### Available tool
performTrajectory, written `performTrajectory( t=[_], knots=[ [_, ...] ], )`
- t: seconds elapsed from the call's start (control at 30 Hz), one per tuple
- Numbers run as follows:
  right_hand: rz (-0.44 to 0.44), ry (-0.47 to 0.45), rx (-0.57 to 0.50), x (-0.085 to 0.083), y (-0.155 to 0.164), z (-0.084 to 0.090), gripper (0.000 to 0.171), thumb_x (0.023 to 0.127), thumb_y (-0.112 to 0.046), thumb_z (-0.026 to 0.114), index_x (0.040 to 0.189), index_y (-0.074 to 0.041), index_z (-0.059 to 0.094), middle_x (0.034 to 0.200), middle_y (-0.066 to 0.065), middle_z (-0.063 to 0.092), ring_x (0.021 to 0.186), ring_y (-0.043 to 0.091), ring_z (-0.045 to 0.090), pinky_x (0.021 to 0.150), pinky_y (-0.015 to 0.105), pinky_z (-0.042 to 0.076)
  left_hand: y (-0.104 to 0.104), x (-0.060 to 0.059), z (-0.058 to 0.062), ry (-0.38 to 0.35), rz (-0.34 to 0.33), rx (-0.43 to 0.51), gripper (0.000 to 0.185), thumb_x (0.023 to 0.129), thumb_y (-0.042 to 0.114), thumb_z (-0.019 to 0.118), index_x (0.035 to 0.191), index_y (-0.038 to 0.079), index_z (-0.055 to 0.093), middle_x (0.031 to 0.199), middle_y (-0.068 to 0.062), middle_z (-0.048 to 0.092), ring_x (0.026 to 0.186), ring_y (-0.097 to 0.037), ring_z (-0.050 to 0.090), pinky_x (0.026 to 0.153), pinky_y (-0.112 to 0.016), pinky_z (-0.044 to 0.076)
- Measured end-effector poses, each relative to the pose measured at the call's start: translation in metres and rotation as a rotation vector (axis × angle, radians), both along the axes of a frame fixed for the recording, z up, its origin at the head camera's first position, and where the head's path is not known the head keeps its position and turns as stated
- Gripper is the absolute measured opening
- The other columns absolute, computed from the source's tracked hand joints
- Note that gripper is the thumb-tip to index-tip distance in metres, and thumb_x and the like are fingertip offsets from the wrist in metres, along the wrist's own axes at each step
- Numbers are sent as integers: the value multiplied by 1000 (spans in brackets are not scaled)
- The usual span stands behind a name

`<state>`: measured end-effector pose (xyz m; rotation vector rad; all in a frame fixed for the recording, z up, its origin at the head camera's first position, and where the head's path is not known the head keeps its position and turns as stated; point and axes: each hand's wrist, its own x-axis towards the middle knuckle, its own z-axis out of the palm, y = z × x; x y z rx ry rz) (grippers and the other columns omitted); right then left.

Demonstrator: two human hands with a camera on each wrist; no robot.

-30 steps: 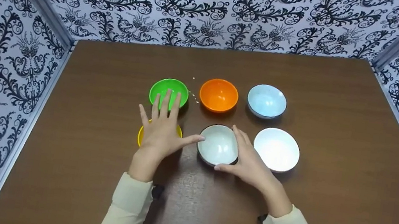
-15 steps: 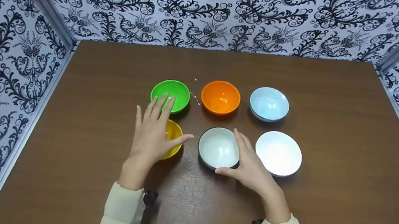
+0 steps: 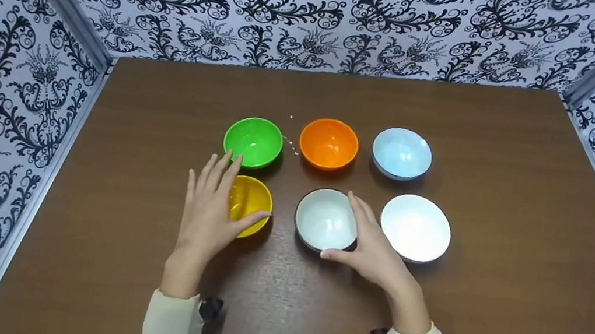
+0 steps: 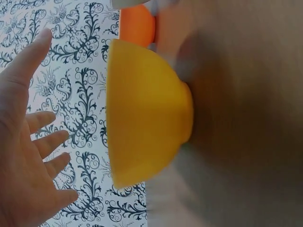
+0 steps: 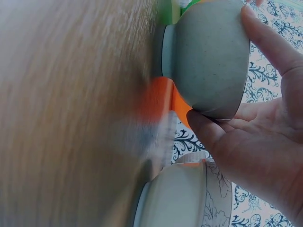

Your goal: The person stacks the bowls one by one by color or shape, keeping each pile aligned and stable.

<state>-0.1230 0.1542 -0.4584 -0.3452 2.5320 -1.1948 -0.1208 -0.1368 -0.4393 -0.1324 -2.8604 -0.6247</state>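
In the head view my left hand (image 3: pixel 204 218) hovers with straight, spread fingers over the left part of a yellow bowl (image 3: pixel 251 201). The left wrist view has this left hand (image 4: pixel 28 161) beside the rim of the upright yellow bowl (image 4: pixel 147 113), the fingers apart from it. My right hand (image 3: pixel 376 249) holds a pale grey bowl (image 3: pixel 322 221) by its right side. From the right wrist, the thumb and a finger of that hand (image 5: pixel 265 156) span the grey bowl (image 5: pixel 213 56) at its rim. Its dark-edged base is close over the table.
A green bowl (image 3: pixel 254 140), an orange bowl (image 3: pixel 328 143) and a light blue bowl (image 3: pixel 401 153) form the back row. To the right of the grey bowl stands a white bowl (image 3: pixel 416 227). Small white specks (image 3: pixel 293 147) lie between the green and orange bowls. Patterned walls (image 3: pixel 320 17) border the table (image 3: pixel 275 317).
My left hand has drawn back and left from over the green bowl, uncovering more of the yellow bowl. The right hand stays at the grey bowl.
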Motion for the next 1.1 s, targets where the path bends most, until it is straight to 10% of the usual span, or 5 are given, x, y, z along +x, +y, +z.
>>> performTrajectory(
  t=[1.1],
  knots=[
    [-10,-31,-18,-1,1,-1,116,77,-39,86,161,-14,10,167,11,12,152,33,24,122,57,24,-14,25,-36,-267,141,315,128,67,63,83,162,23,6,169,-8,5,156,-35,7,118,-63,29]
  ],
)
